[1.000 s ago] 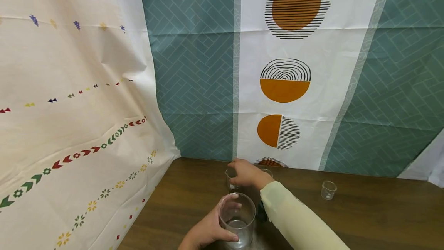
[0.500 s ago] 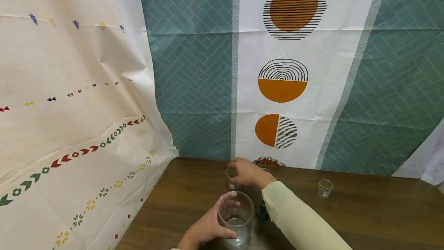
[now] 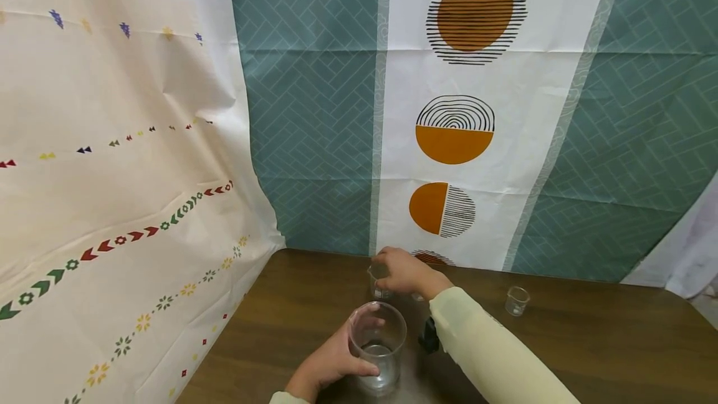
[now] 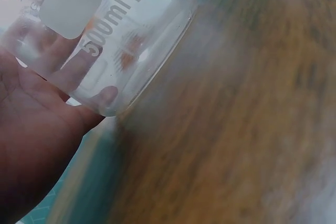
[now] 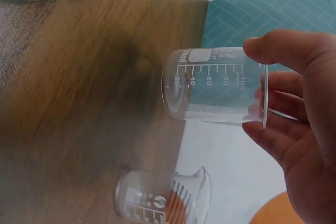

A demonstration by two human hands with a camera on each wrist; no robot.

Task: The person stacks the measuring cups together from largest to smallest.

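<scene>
My left hand (image 3: 331, 357) grips a large clear glass beaker (image 3: 387, 363) from its left side, thumb and fingers spread around the wall. Its "500ml" marking (image 4: 107, 27) reads clearly in the left wrist view. Farther back, my right hand (image 3: 406, 273) pinches a small glass beaker (image 5: 215, 87) by its rim, thumb on one side and fingers on the other; its scale runs up to 100. That small beaker stands upright just beyond the large one. Close beside it is a second small beaker (image 5: 152, 198), mostly hidden by my right hand in the head view.
A smaller beaker (image 3: 516, 302) stands alone to the right on the brown wooden table (image 3: 594, 335). A teal and white patterned curtain (image 3: 314, 142) hangs along the back edge, and a cream embroidered cloth (image 3: 123, 204) along the left.
The head view has shifted slightly. My right hand, still pinching the small beaker, has moved a little to the right against the background. My left hand keeps its grip on the large beaker.
</scene>
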